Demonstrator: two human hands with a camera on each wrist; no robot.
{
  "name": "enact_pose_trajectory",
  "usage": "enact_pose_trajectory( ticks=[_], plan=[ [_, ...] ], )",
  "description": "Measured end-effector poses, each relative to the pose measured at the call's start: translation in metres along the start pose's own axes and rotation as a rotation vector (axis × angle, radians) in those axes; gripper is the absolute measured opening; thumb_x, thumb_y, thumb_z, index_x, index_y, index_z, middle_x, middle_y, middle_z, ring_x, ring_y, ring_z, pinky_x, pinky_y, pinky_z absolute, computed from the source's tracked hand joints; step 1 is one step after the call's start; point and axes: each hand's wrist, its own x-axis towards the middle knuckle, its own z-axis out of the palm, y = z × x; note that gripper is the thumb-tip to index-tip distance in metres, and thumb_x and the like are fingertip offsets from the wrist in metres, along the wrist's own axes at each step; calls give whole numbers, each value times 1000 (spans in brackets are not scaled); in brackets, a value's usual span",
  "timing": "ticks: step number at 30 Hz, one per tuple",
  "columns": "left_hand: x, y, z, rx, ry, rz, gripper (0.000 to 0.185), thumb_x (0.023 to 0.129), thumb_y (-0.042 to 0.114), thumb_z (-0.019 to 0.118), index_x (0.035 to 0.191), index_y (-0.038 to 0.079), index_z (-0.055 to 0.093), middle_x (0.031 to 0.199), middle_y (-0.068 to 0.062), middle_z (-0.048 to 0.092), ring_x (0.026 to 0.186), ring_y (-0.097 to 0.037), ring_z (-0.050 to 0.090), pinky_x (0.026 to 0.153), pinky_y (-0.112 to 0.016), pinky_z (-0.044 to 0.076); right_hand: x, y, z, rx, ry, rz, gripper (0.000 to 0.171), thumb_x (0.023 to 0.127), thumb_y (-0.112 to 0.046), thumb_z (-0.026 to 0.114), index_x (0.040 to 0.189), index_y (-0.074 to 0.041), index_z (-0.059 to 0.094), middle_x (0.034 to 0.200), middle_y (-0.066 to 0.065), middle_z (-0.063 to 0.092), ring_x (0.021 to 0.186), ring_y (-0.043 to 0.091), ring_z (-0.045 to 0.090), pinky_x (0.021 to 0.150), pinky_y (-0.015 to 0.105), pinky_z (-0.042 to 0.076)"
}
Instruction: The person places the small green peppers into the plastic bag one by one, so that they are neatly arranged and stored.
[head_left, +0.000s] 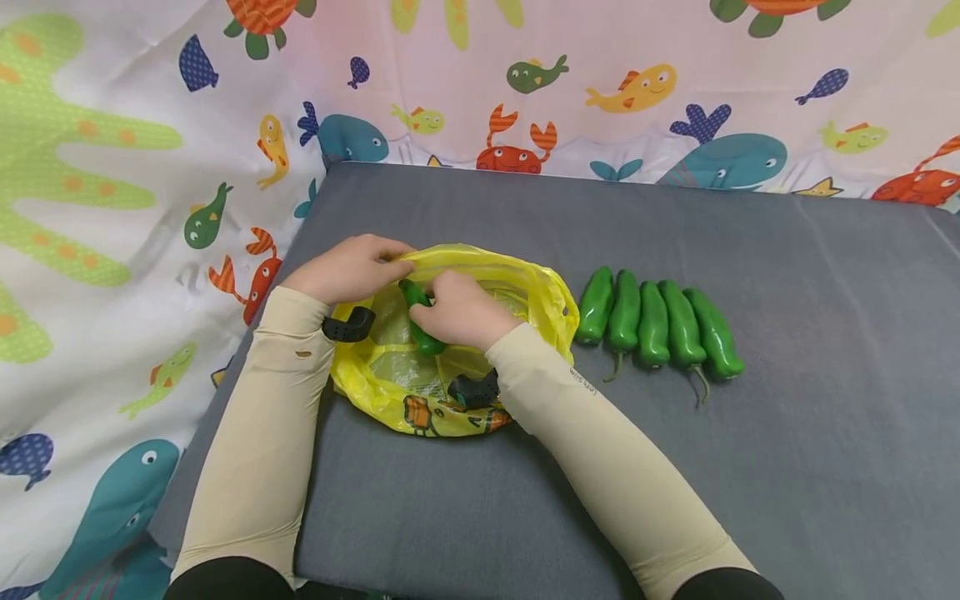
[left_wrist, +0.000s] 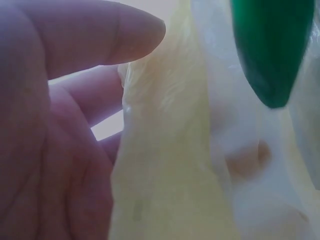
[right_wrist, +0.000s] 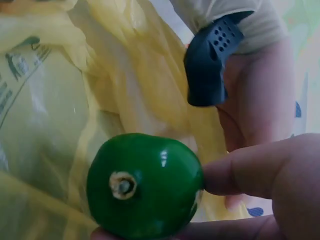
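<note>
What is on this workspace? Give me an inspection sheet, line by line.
Surface: grey table cover, smooth.
Job's things: yellow bag lying open; one green pepper at its mouth; five more peppers in a row to the bag's right.
Clutter: nothing seen.
Hands: left hand holds the bag's rim; right hand grips the pepper.
Cables: nothing seen; dark wrist mounts only.
Surroundings: sea-animal cloth behind and to the left.
</note>
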Motion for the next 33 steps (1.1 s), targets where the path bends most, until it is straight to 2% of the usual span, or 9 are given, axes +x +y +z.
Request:
enact_pose_trajectory(
  ticks=[4,8,12,21,27,33],
  plan=[
    [0,0,1,2,4,3,39,103,37,47,136,20,59,130,-7,59,109,-25,55,88,-43,47,5,-5,9,-5,0,-6,30,99,-27,53,75,-10,57,61,1,50,50,14,49,50,25,42],
    [2,0,2,8,4,4,40,103,37,47,136,19,59,130,-7,60,110,-25,55,89,-44,47,11,-8,19,-3,1,2,29,99,-28,53,78,-9,58,61,1,51,49,15,50,50,27,43],
    [3,0,2,15,6,9,40,103,37,47,136,19,59,129,-7,60,112,-25,55,91,-45,46,15,-8,27,7,7,13,26,99,-32,55,84,-11,61,62,1,53,50,15,51,51,28,44],
    [6,-3,3,40,20,29,41,103,38,46,136,19,59,130,-7,60,114,-25,54,93,-45,44,23,-7,40,-29,51,-30,24,97,-35,58,104,-13,59,73,3,61,59,16,60,56,29,48],
    [5,-2,2,53,20,26,42,104,37,44,138,16,58,133,-9,58,116,-26,53,95,-46,42,25,-9,43,-71,84,-63,23,95,-34,60,100,-12,62,77,1,63,66,16,61,60,29,49],
    [2,-2,1,56,34,26,40,104,35,43,136,15,59,128,-11,61,108,-28,54,91,-45,42,28,-10,48,-78,95,-109,24,94,-34,64,98,-10,63,77,0,63,69,15,61,61,27,48]
  ],
)
